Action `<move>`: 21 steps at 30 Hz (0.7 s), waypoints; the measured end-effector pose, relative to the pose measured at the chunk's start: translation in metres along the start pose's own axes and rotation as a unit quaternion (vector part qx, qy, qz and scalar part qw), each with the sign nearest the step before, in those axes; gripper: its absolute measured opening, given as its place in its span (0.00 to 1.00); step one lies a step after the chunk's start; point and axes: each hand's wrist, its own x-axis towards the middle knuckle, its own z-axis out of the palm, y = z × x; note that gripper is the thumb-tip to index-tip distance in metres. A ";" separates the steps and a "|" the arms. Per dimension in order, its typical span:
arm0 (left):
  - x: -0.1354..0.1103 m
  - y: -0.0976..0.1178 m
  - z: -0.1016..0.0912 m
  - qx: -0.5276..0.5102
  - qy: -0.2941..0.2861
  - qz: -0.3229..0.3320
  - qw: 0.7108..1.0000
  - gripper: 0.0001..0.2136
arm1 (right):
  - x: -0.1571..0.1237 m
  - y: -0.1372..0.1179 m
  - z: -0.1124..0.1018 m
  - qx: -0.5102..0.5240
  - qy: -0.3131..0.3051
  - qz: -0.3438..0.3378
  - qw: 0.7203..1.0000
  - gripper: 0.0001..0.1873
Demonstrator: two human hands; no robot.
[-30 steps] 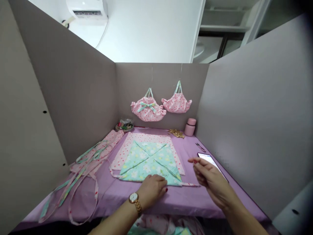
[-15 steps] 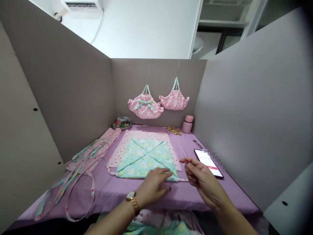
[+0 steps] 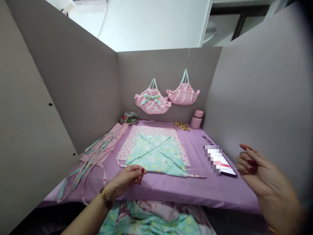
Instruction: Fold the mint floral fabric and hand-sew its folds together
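A square of mint-green floral fabric [image 3: 151, 160] lies on the table, its folded flaps meeting in an X. My left hand [image 3: 130, 176], wearing a gold watch, is closed at the fabric's near edge with thumb and fingers together; whatever is between them is hidden. Off to the right, beyond the phone, my right hand [image 3: 260, 176] is raised with its fingers pinched, apparently on a thin sewing needle that barely shows. A faint thread [image 3: 195, 169] runs rightward from the fabric's near right corner. A pink dotted strap [image 3: 197, 176] sticks out from that corner.
Pink dotted fabric [image 3: 137, 130] lies under the green square. Straps and pink cloth [image 3: 105, 143] are piled left. A phone [image 3: 227, 166], small snips [image 3: 207, 140], wooden pieces [image 3: 182, 126] and a pink flask [image 3: 197, 119] stand right. Two ruffled pieces [image 3: 153, 104] hang behind; grey panels enclose three sides.
My right hand has moved from beside the fabric's near right corner far out to the right. My left hand has shifted left along the near edge and closed. The view has tilted slightly.
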 end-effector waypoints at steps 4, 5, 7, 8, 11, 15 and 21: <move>-0.010 -0.010 -0.015 -0.057 0.058 -0.003 0.997 0.13 | 0.010 0.003 -0.011 0.020 0.046 -0.004 0.999 0.04; -0.011 -0.012 -0.018 -0.070 0.068 -0.004 0.995 0.13 | 0.012 0.004 -0.013 0.022 0.055 -0.005 0.998 0.05; -0.014 -0.013 -0.024 -0.091 0.086 -0.005 0.992 0.14 | 0.018 0.007 -0.019 0.022 0.066 -0.013 0.997 0.06; -0.016 -0.013 -0.027 -0.098 0.094 -0.005 0.991 0.14 | 0.022 0.008 -0.024 0.021 0.066 -0.020 0.997 0.07; -0.023 -0.010 -0.036 -0.110 0.118 -0.002 0.987 0.13 | 0.033 0.010 -0.038 0.008 0.064 -0.048 0.997 0.08; -0.033 -0.008 -0.046 -0.103 0.148 0.004 0.983 0.12 | 0.042 0.014 -0.050 -0.021 0.073 -0.036 0.996 0.08; -0.040 -0.008 -0.054 -0.057 0.160 0.027 0.985 0.13 | 0.032 0.015 -0.038 -0.061 0.076 -0.051 0.994 0.05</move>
